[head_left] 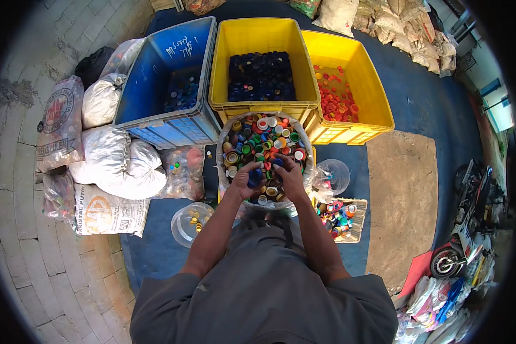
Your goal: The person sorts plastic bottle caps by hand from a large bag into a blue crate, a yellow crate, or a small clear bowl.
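Both hands are over a round, cloth-lined container (224, 182) heaped with mixed bottle caps (265, 140) in green, red, white, blue and yellow. My left hand (242, 180) curls around dark blue bottle caps (255, 179), which show between thumb and fingers. Just to the right, my right hand (291, 179) is closed, with a dark blue bottle cap (278, 163) at its fingertips. The palm of the right hand is hidden. Loose caps lie beneath and beyond both hands.
Beyond the container stand a blue crate (183, 123) with some blue caps, a yellow crate (258, 34) with dark blue caps, and another yellow crate (355, 57) with red caps. Clear tubs (180, 232) and a cap-filled basket (358, 226) flank me. Stuffed sacks (117, 163) line the left.
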The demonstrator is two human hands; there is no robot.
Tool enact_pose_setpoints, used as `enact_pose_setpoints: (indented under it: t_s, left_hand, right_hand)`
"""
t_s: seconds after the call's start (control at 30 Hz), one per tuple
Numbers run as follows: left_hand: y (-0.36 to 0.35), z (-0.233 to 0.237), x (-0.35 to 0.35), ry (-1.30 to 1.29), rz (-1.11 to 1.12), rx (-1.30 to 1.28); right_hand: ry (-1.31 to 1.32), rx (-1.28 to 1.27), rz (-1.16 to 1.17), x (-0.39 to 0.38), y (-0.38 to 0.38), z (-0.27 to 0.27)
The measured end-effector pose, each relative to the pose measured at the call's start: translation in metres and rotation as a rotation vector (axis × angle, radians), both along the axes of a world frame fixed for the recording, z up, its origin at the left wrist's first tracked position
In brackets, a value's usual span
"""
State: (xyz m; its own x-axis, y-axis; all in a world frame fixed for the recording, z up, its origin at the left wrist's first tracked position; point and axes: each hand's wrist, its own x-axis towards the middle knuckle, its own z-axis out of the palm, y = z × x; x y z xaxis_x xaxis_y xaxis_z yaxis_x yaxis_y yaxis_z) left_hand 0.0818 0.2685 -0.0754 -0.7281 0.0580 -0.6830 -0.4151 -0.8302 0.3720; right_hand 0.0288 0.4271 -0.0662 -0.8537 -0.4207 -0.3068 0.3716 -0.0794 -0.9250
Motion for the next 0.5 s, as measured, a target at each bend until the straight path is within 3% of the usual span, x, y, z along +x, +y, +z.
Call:
enact_pose_setpoints:
  t_s: [0.03, 0.13, 0.33, 0.43, 0.5]
  left_hand:
    - [0.000, 0.002, 0.001, 0.030, -0.067, -0.040]
    - [0.002, 0.007, 0.002, 0.122, -0.223, -0.150]
    - [0.007, -0.004, -0.001, 0.271, -0.209, -0.278]
    - [0.009, 0.003, 0.001, 0.300, -0.236, -0.357]
    - [0.007, 0.001, 0.000, 0.336, -0.241, -0.389]
  right_hand:
    - [0.137, 0.161, -0.001, 0.002, -0.002, 0.003]
    - [0.934, 0.448, -0.066, 0.002, -0.008, -0.011]
    - [0.887, 0.451, -0.090, 0.011, -0.012, -0.004]
    - [1.013, 0.487, -0.072, 0.013, -0.012, -0.007]
    - [0.891, 0.444, -0.106, 0.015, -0.015, -0.001]
